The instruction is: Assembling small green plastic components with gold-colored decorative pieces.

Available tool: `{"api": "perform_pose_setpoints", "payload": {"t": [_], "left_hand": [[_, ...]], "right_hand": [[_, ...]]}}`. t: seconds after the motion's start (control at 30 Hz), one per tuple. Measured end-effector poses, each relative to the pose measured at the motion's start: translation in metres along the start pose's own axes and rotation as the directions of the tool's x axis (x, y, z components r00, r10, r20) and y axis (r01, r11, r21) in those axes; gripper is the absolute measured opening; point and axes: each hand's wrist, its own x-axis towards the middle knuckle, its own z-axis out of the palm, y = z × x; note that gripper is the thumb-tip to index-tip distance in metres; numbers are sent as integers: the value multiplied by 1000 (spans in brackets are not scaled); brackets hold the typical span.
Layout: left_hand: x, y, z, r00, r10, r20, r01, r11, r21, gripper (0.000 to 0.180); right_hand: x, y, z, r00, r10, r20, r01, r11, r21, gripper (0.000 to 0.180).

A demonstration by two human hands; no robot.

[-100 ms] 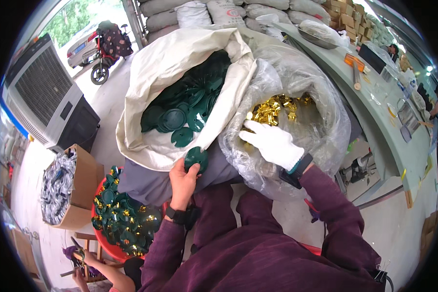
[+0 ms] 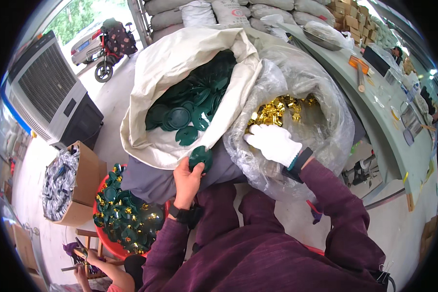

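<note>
My left hand [image 2: 186, 181], bare, pinches a round dark green plastic disc [image 2: 201, 158] by its lower edge, at the near lip of a white woven sack [image 2: 148, 73]. Many similar green discs [image 2: 177, 118] lie inside that sack. On the right, my right hand [image 2: 273, 143] wears a white glove and reaches over the near left rim of a clear plastic bag [image 2: 321, 151]. Its fingers are bent together beside a heap of shiny gold pieces [image 2: 270, 113] in the bag; whatever is between the fingertips is hidden.
A red tub [image 2: 102, 232] of green discs with gold pieces stands at lower left, by a cardboard box [image 2: 85, 190] of silvery items. Another person's hands [image 2: 90, 258] work nearby. An air cooler [image 2: 48, 92] stands left; a long table [image 2: 343, 63] with a hammer [image 2: 360, 78] runs along the right.
The whole view has shifted slightly. My gloved right hand sits a little lower, and its fingers look more drawn together. The left hand keeps its hold on the green disc.
</note>
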Motion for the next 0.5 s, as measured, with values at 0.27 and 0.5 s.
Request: {"api": "perform_pose_setpoints", "payload": {"t": [0.27, 0.5], "left_hand": [[-4, -10, -2, 999, 42, -17, -43, 999, -23, 7], [-2, -14, -3, 998, 70, -8, -70, 998, 1, 8]], "right_hand": [[11, 0, -3, 983, -157, 92, 166, 981, -99, 13], [8, 8, -9, 957, -187, 222, 240, 939, -245, 16]]}}
